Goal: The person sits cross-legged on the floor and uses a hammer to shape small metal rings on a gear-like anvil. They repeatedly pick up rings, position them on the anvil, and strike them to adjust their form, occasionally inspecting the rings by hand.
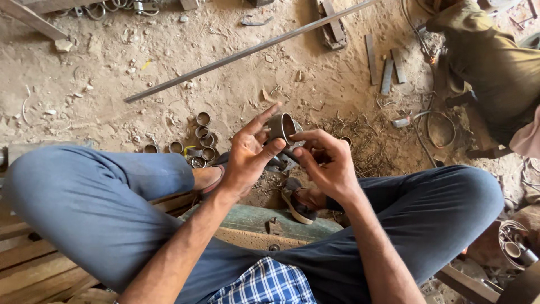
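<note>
My left hand holds a short metal pipe ring between thumb and fingers, the index finger stretched out above it. My right hand is curled just right of the ring, its fingertips touching the ring's lower edge; whether it grips a small piece is hidden by the fingers. Both hands hover above my sandalled feet, between my knees in blue trousers.
Several cut metal rings lie on the sandy floor left of my hands. A long steel bar runs diagonally across the ground. Flat steel strips lie at upper right beside another person's clothed body. Wooden planks are under me.
</note>
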